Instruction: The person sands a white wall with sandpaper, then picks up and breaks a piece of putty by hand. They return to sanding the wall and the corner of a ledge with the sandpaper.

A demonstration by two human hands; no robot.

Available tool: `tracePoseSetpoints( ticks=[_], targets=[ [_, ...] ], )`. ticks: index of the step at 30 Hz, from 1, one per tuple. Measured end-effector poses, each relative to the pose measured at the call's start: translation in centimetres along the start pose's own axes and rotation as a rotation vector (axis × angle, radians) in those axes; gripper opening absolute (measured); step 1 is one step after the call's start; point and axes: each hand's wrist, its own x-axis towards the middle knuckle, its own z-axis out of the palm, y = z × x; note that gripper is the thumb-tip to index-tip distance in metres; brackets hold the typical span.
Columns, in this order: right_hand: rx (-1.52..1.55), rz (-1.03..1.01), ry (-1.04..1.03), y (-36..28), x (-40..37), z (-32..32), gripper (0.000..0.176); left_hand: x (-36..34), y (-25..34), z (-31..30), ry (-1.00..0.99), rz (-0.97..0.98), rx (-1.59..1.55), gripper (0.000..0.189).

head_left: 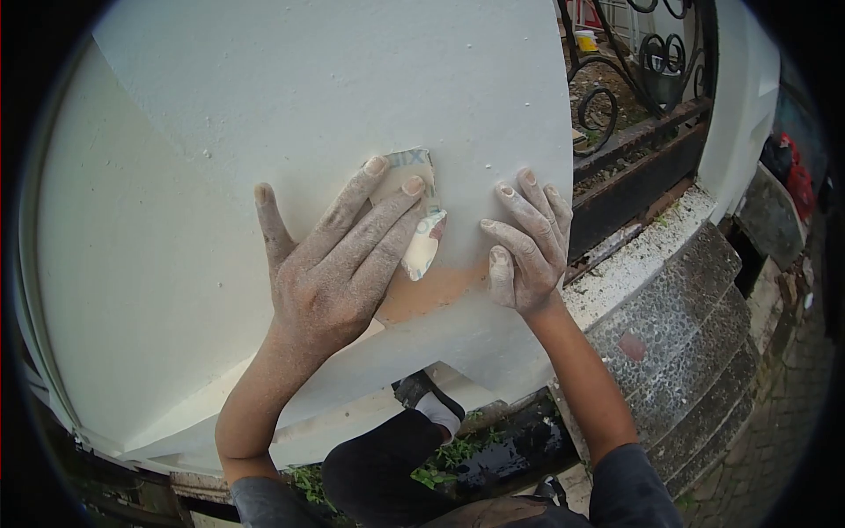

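Note:
A folded piece of sandpaper (pixel 424 249), pale with blue print on its back, lies against a smooth white wall (pixel 352 79). My left hand (pixel 339 255), coated in white dust, holds it there, two outstretched fingers across the paper and the little finger spread wide to the left. Its thumb is hidden. To the right, near the wall's edge, my right hand (pixel 532 233) rests on the white surface with its dusty fingers apart and nothing in them. A tan-brown patch (pixel 436 295) shows on the wall just below the sandpaper.
A black iron gate (pixel 638 176) with scrollwork stands to the right of the wall. Beneath it are pebbled stone steps (pixel 660 326). Below me, a dark ditch with water (pixel 510 466) and green plants runs beside my shoe (pixel 429 393). A yellow bucket (pixel 585 40) sits beyond the gate.

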Motion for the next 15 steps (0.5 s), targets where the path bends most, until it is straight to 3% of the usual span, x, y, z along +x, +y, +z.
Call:
tracePoseSetpoints(
  ticks=[1,4,5,9,12,14,15],
  targets=[
    [0.008,0.007,0.01,-0.1,-0.1,0.1,0.015,0.1,0.0,-0.1,0.032,-0.032,0.04,0.028],
    [0.013,-0.004,0.022,0.0,-0.2,0.2,0.015,-2.5,3.3,1.8,-0.232,0.183,-0.049,0.025],
    [0.014,-0.002,0.013,0.0,-0.2,0.1,0.015,-3.6,3.8,2.9,-0.202,0.291,0.019,0.024],
    [0.005,0.004,0.007,-0.1,-0.1,0.0,0.015,-0.6,-0.3,0.6,-0.004,0.098,0.025,0.022],
    [0.01,0.008,0.008,-0.1,-0.3,0.2,0.015,0.1,-0.2,-0.1,0.049,-0.044,0.071,0.024],
    [0.011,0.007,0.011,0.0,-0.3,0.2,0.015,-2.2,2.2,1.5,-0.117,0.026,-0.119,0.024],
    [0.013,0.005,0.007,0.0,-0.2,0.1,0.015,-2.6,2.6,1.9,-0.144,0.124,-0.062,0.024]
  ],
)
